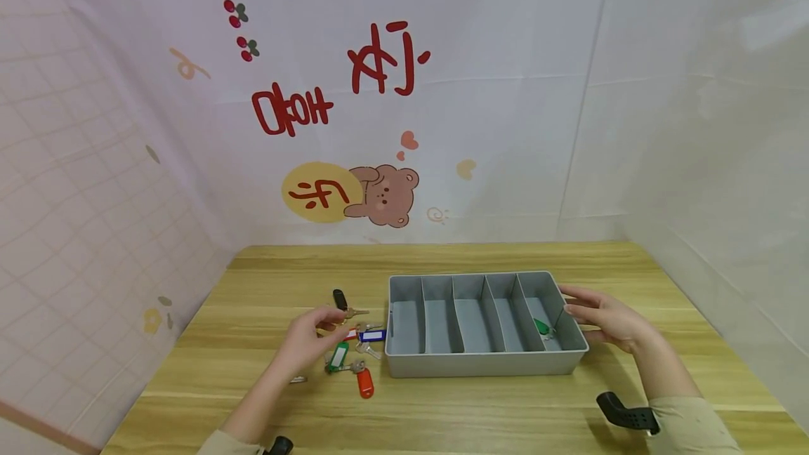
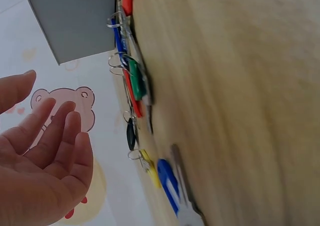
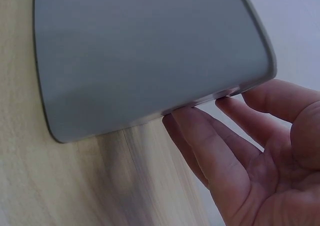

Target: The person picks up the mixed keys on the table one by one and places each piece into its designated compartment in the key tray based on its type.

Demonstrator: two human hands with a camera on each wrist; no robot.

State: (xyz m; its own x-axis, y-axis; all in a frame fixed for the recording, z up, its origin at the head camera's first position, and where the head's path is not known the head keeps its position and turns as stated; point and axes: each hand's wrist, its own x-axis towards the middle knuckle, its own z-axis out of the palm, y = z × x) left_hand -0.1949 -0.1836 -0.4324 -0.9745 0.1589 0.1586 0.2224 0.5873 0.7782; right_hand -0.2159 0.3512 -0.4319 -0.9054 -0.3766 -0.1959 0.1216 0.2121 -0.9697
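My left hand [image 1: 310,339] hovers over several loose keys with plastic tags. Its fingers are loosely bent and the palm is bare in the left wrist view. Around it lie a key with a black tag [image 1: 340,299], a blue tag [image 1: 373,335], a green tag [image 1: 338,357] and a red tag [image 1: 365,383]. A yellow tag [image 2: 152,172] shows only in the left wrist view. My right hand [image 1: 609,318] touches the right end of a grey divided box [image 1: 480,365] with extended fingers. In its rightmost compartment lies a green-tagged key [image 1: 541,327].
The wooden table [image 1: 468,409] ends at a white printed curtain [image 1: 505,125] at the back, with curtain on both sides. Thin dividers [image 1: 458,314] split the box into several compartments. A black strap [image 1: 626,416] is on the right wrist.
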